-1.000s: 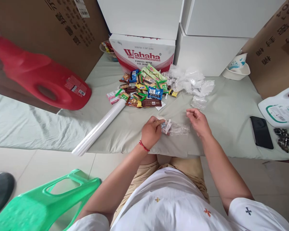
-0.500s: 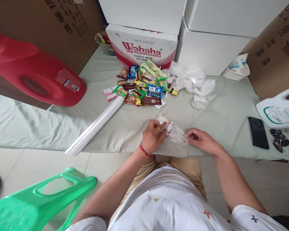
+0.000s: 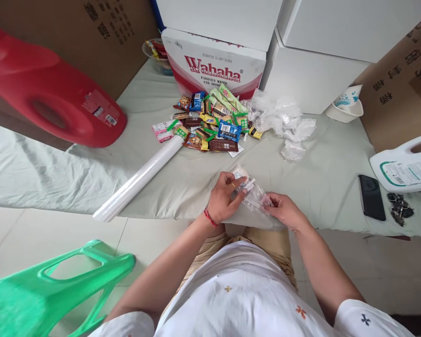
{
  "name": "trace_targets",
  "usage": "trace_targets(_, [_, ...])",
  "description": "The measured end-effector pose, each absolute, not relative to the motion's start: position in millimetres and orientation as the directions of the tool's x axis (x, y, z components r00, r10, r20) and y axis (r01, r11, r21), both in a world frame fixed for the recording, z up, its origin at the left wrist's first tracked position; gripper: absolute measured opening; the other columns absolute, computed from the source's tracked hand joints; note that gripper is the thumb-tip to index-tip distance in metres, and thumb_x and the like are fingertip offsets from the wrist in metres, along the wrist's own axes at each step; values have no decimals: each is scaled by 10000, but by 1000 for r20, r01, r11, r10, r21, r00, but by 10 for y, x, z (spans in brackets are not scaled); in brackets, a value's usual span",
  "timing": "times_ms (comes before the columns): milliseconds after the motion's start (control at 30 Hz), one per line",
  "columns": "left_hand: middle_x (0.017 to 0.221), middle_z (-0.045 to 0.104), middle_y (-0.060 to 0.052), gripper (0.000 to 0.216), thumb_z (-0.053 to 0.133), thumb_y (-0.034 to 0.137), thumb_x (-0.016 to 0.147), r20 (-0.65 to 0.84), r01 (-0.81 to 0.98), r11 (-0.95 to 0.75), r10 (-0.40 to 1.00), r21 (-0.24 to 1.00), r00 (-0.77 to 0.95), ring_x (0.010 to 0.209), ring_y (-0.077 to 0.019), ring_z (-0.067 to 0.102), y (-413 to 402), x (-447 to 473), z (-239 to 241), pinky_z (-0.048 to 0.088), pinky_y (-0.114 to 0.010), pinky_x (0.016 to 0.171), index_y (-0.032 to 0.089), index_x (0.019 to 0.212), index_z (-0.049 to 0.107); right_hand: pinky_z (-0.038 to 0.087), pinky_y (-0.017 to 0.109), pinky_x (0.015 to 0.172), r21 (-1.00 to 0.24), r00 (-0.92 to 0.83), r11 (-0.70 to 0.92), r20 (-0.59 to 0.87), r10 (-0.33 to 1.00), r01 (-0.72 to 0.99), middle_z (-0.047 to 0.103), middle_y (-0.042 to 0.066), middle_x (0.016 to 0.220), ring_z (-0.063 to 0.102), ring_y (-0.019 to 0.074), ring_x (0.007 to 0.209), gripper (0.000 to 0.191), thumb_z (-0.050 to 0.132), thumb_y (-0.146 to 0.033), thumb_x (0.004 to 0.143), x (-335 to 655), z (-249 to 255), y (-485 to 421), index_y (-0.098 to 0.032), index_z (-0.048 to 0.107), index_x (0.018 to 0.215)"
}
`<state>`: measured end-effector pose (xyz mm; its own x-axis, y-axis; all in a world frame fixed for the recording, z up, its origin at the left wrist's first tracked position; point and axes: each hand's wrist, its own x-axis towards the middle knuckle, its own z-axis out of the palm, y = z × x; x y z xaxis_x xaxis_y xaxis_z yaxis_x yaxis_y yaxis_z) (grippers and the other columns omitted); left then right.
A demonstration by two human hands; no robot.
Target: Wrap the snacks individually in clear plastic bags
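A small clear plastic bag lies at the table's front edge between my hands. Its far end holds a pale item with printing, partly covered by my fingers, so I cannot make out its kind. My left hand is closed on that filled end, thumb and forefinger beside a short white strip. At the bag's loose near-right end, my right hand pinches the crinkled plastic. Farther back lies a pile of wrapped snacks, with several crumpled clear bags to its right.
A white plastic roll lies left of my hands. The red jug stands beyond it; boxes line the back. On the right are nested bowls, a white jug, a phone and keys. A green stool stands below.
My right hand has moved left and taken a closer grip on the bag's loose end. My left hand stays at the filled end. The camera view has shifted slightly.
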<state>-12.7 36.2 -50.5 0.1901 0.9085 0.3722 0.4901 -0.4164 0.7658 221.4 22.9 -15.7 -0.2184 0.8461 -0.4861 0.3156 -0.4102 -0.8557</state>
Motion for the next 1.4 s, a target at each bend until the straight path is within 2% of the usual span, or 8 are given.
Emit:
trace_targets(267, [1216,518,-111,549,744,336,840,305,572,-357,933,738,189,1153,-259,564,327,-47,-535,559,-396,946,259,1376,653,468,319,774,-852,-79,-376,-430,899,365,693,31,936,592,189,808,500,747,-607,759,2189,-103,38,-216,662,1060])
trace_targets(433, [1180,553,-106,377,554,267,980,370,519,-412,910,749,189,1003,-194,596,310,-67,-539,553,-363,916,260,1324,708,440,300,655,-865,-61,-380,-421,905,326,626,-5,692,540,170,673,453,791,-638,731,2044,1,-84,-230,614,813])
trace_targets(633, [1163,580,-96,424,494,143,962,379,528,-453,891,718,248,950,-183,574,325,-46,-564,520,-350,879,284,1269,749,157,227,427,-855,-67,-518,-519,852,42,613,-11,626,277,63,470,487,880,-595,633,1826,262,92,-211,606,754])
trace_targets(833, [1100,622,-83,310,551,111,906,332,586,-389,920,711,208,1024,-219,596,361,-34,-486,467,-447,958,263,1005,802,132,178,395,-813,-19,-526,-539,842,-250,698,28,671,255,25,457,520,959,-450,472,1543,217,526,-189,626,775])
trace_targets(933, [1101,631,-87,246,557,93,879,328,494,-370,929,787,173,1063,-222,608,372,-92,-484,482,-466,1006,224,897,764,140,186,372,-798,-87,-524,-523,848,-299,770,73,807,244,31,439,444,860,-499,623,1514,169,574,-187,700,896])
trace_targets(1133, [1109,644,-73,314,540,182,895,224,165,-227,974,960,37,918,-200,664,367,-202,-584,576,-420,879,230,1192,627,126,194,359,-779,-123,-538,-529,840,-321,794,91,1139,244,28,430,422,732,-298,656,1567,132,533,-225,738,1071])
trace_targets(1267, [1232,590,-155,345,607,416,953,176,350,-88,957,933,-229,1172,-308,565,502,-36,-569,475,-536,1023,190,1212,581,140,188,361,-782,-168,-549,-523,835,-294,770,93,1225,270,18,439,491,742,-251,644,1560,143,523,-231,730,1135])
trace_targets(1400, [1178,637,-166,290,551,458,994,159,665,8,969,747,-191,1235,-363,499,657,195,-501,398,-569,1040,193,963,664,178,190,358,-795,-181,-555,-525,832,-246,761,70,1221,353,12,438,575,799,-246,609,1584,192,520,-243,730,1180])
